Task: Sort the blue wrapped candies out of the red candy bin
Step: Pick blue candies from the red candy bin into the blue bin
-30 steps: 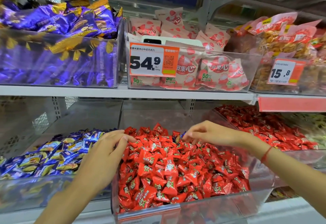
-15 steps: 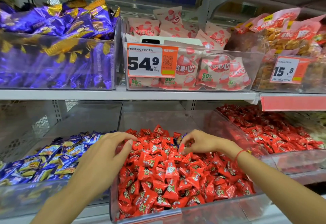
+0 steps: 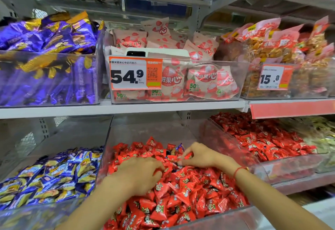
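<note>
Both hands have moved deeper into the red candy bin (image 3: 208,217), left hand (image 3: 139,173) curled in the pile (grip unclear), right hand (image 3: 201,155) pinching near a blue wrapped candy (image 3: 179,146), so picking looks imminent.

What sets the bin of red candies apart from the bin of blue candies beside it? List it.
The bin of red candies holds red wrappers, the bin of blue candies blue-and-yellow ones. Both hands, left and right, are in the red bin; none is in the blue. The red bin has a stray blue candy near the back. Both are clear plastic bins on the same shelf.
</note>
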`<state>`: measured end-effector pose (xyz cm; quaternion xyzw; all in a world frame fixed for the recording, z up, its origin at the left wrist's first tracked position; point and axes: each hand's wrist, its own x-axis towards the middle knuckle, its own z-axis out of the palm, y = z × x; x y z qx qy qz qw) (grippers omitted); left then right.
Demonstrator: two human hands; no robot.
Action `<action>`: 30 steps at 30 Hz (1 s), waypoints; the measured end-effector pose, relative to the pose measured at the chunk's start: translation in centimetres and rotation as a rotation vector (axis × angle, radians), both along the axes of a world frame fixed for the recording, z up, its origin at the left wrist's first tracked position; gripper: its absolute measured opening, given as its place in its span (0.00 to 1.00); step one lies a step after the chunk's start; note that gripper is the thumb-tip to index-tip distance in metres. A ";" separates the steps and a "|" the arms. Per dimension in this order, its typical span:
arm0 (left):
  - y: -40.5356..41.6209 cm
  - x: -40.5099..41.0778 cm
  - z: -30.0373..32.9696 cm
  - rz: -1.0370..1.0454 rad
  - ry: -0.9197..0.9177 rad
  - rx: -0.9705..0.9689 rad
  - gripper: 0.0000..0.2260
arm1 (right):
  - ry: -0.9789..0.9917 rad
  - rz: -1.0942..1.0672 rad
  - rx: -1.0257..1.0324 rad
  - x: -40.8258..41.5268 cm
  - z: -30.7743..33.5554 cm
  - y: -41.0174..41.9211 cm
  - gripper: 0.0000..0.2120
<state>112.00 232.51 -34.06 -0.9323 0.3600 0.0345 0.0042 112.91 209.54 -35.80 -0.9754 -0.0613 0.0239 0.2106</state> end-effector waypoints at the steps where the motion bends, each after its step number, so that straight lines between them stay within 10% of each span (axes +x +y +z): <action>1: 0.4 0.1 0.2 0.028 0.010 0.000 0.15 | -0.022 -0.031 0.078 0.0 -0.3 -0.6 0.10; 10: -0.7 0.1 0.6 0.212 -0.176 -0.122 0.14 | -0.169 -0.123 0.192 -0.7 -0.3 -0.5 0.06; 17: -1.0 -0.2 0.8 0.173 -0.252 -0.500 0.09 | -0.185 0.046 -0.245 -0.9 -0.2 1.7 0.07; 30: -3.3 0.8 1.0 0.188 0.189 -1.028 0.21 | -0.258 -0.108 1.057 -2.2 2.7 2.9 0.06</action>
